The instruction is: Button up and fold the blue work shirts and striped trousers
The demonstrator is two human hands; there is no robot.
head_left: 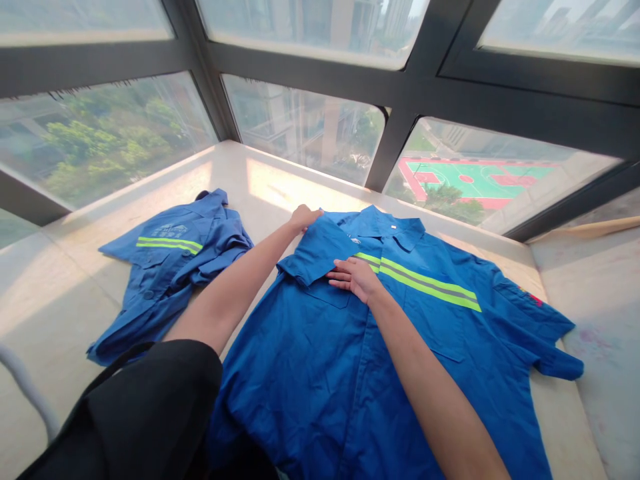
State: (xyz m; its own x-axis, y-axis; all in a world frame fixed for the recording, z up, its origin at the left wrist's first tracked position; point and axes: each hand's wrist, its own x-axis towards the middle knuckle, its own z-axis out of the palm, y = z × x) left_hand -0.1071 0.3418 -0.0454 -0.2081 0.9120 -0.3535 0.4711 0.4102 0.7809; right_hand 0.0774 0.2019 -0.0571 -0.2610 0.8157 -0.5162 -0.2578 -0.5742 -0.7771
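Observation:
A blue short-sleeved work shirt (310, 360) with a yellow-green and grey reflective stripe lies spread front up, its collar toward the window. My left hand (304, 217) pinches the cloth at the shoulder on the left side. That side's sleeve (320, 250) is folded inward over the chest. At the sleeve's inner edge, my right hand (356, 279) rests on the shirt near the stripe, fingers stretched out and slightly apart. The opposite sleeve (535, 320) lies outstretched to the right, with a small red mark on it.
Left of my forearm lies a second blue garment (165, 267), loosely folded, with a matching stripe. Both rest on a pale stone sill (65, 287) below dark-framed windows (300, 63). A wall (600, 333) borders the right side. A light grey curved tube (30, 387) shows at lower left.

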